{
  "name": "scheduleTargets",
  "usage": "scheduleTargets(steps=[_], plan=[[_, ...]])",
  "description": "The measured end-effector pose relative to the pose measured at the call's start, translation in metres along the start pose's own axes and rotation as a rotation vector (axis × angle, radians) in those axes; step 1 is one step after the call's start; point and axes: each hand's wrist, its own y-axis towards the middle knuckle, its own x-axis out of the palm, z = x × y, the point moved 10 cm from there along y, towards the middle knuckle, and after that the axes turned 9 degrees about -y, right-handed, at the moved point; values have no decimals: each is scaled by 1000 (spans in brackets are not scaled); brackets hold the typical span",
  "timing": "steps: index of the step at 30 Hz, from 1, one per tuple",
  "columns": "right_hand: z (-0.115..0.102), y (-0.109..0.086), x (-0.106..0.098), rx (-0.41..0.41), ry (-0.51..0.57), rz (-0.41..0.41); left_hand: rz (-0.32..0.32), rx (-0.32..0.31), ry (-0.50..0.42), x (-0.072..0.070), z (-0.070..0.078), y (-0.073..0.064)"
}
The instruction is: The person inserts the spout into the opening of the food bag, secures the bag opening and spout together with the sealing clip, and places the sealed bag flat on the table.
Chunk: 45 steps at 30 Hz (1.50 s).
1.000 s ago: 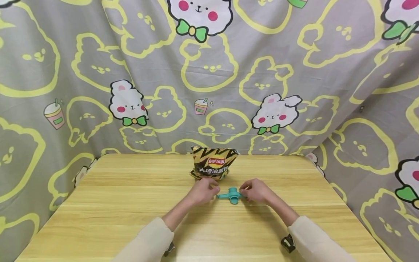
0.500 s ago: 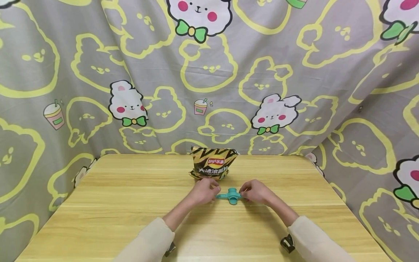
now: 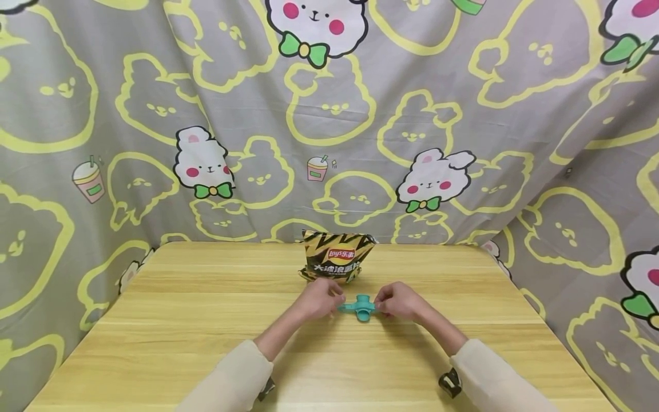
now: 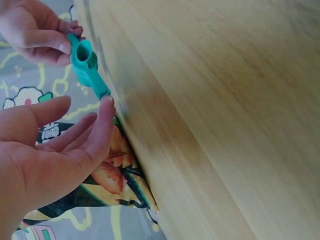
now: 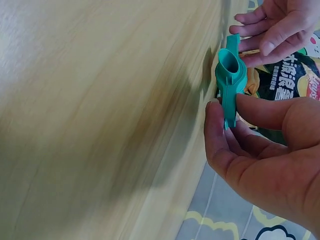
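A teal plastic bag clip with a round pouring spout is held just above the table, in front of the chip bag. My right hand pinches one end of it between thumb and fingers, as the right wrist view shows on the clip. At its other end is my left hand. In the left wrist view that hand has thumb and fingers apart, and one fingertip is at or touching the clip's tip. The black and yellow Lay's chip bag stands right behind the left hand.
The wooden table reaches back to a grey curtain printed with cartoon rabbits. Dark bands are on the undersides of both forearms, by the cream sleeves.
My right hand and the clip have shifted slightly left, toward the left hand. The left hand and the chip bag have hardly moved.
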Motion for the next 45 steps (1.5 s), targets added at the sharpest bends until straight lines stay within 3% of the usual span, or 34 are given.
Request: scheduleTargets(steps=[14,21,35,45], plan=[[-4,-1,6,-10,72,-27,-36,-26,94,0,-3,1],[-7,-2,9,-36,108,-43,-1,5,99,-4,-4,1],[-14,-4,10,-42,109,-39,53,-14,59,-10,-7,1],[-17,-3,3,-49,64,-39,97,-6,-47,-15,-1,0]])
